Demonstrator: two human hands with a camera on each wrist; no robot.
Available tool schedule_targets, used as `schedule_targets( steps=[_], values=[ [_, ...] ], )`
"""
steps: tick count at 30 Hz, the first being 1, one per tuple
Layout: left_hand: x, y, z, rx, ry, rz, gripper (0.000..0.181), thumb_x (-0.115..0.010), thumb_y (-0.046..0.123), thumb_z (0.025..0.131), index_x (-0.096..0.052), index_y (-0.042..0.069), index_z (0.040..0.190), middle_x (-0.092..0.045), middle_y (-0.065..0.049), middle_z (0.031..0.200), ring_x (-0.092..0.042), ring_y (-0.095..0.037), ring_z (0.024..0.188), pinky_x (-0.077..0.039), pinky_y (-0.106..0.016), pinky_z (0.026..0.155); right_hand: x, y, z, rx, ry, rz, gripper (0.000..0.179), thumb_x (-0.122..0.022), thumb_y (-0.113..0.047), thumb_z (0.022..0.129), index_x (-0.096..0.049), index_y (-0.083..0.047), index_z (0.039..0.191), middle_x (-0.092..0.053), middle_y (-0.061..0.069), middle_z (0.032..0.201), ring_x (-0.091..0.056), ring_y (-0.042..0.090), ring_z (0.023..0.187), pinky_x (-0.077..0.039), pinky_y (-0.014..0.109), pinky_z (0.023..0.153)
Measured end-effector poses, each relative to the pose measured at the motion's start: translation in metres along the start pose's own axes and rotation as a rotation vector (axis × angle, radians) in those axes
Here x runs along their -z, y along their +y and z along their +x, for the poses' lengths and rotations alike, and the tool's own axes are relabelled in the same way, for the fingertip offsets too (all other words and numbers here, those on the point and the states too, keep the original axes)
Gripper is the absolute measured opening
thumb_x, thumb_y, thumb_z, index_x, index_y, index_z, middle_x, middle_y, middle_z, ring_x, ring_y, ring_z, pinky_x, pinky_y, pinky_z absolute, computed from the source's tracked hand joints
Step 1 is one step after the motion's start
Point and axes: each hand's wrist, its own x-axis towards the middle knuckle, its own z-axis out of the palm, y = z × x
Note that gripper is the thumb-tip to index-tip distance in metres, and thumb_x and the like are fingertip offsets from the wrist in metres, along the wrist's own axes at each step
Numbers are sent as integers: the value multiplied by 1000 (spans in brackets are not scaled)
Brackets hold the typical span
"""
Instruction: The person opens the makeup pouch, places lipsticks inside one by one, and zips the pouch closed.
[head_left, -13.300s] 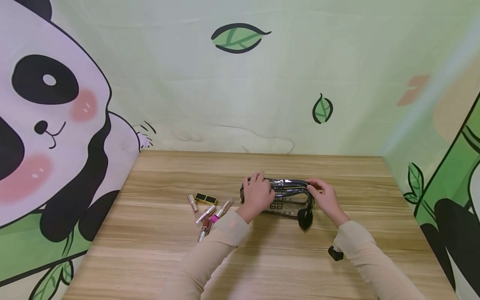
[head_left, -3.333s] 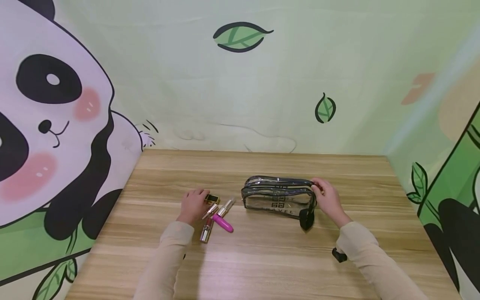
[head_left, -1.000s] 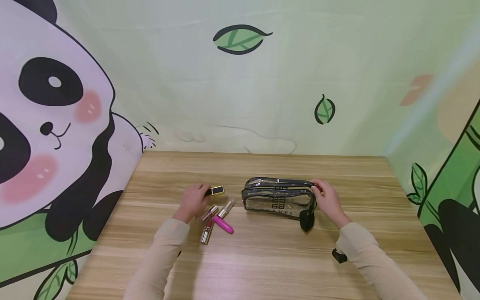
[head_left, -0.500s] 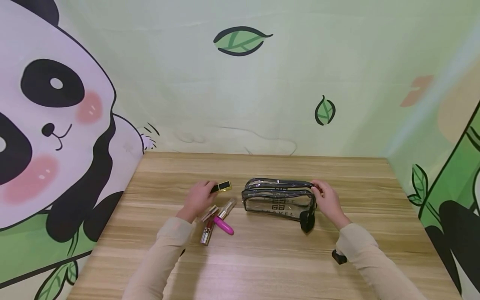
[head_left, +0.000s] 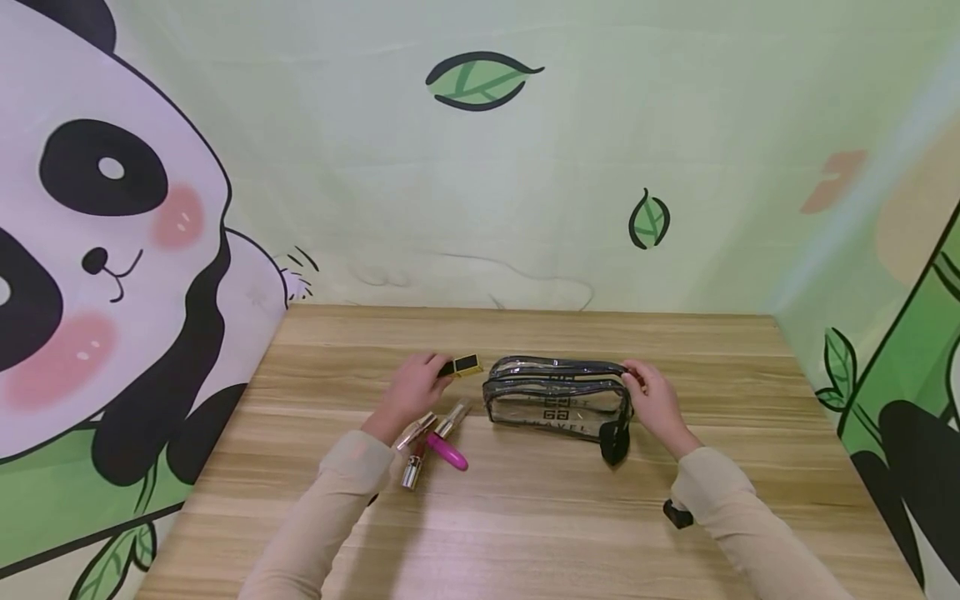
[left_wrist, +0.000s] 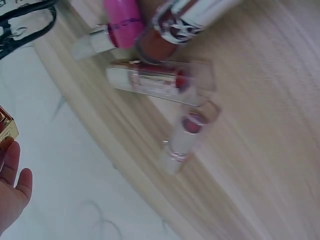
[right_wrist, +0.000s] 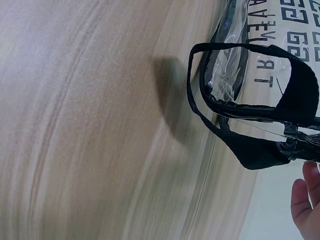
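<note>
My left hand [head_left: 415,385] grips a square black-and-gold lipstick [head_left: 467,364] by one end, its other end pointing at the left side of a clear travel pouch [head_left: 517,408]. The left wrist view catches the fingers of the left hand [left_wrist: 14,192] at its edge, with the gold lipstick end [left_wrist: 9,131] above them. At the pouch's upper right corner, my right hand [head_left: 658,404] pinches the black-trimmed edge. A black strap [right_wrist: 250,150] loops from that end in the right wrist view. The pouch stands upright, its zipper side up.
Left of the pouch lie a bright pink tube [head_left: 448,451], a lip gloss [head_left: 411,471] and a silver-gold lipstick [head_left: 452,419]. Clear-capped lipsticks, one of them [left_wrist: 155,82] nearest the gloss, show in the left wrist view. A small black object [head_left: 677,513] sits by the right sleeve.
Earlier both hands were on the pouch. The left hand then went to the cosmetics, took the black-and-gold lipstick and carried it right to the pouch's left end. The right hand stays on the pouch.
</note>
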Motion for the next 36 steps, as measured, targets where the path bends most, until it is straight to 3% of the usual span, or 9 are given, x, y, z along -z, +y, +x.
schedule_targets(
  steps=[4, 13, 22, 28, 36],
  values=[
    [4, 9, 4, -14, 13, 1, 36, -60, 20, 83, -53, 10, 117, -58, -9, 105, -55, -25, 96, -46, -39, 86, 0, 0, 0, 7, 7, -6, 21, -48, -9, 90, -57, 3, 105, -57, 17, 90, -52, 24, 79, -45, 34, 68],
    [10, 26, 10, -111, 59, 21, 35, -62, 21, 81, -55, 10, 114, -59, -5, 95, -55, -20, 85, -47, -33, 79, 1, 0, 1, 10, 5, -11, 21, -48, -8, 90, -57, 3, 105, -57, 17, 90, -52, 24, 79, -45, 34, 69],
    [15, 43, 16, -144, 5, 4, 36, -60, 22, 83, -54, 9, 116, -59, -7, 100, -54, -22, 92, -46, -35, 84, 1, -1, 1, 5, -8, -3, 23, -47, -10, 90, -56, 4, 106, -57, 18, 91, -52, 26, 81, -46, 38, 70],
    [11, 53, 20, -197, 2, 34, 35, -59, 24, 83, -55, 9, 115, -59, -5, 98, -54, -20, 89, -47, -33, 80, 1, -1, 0, 11, -1, -5, 22, -49, -9, 89, -57, 3, 105, -57, 17, 89, -52, 24, 79, -45, 36, 69],
    [8, 66, 24, -223, -59, 76, 35, -57, 24, 84, -54, 12, 117, -58, -5, 104, -54, -20, 95, -45, -32, 86, 1, -1, 0, 15, -3, -12, 21, -48, -9, 89, -57, 2, 105, -57, 17, 89, -51, 24, 78, -45, 35, 68]
  ],
)
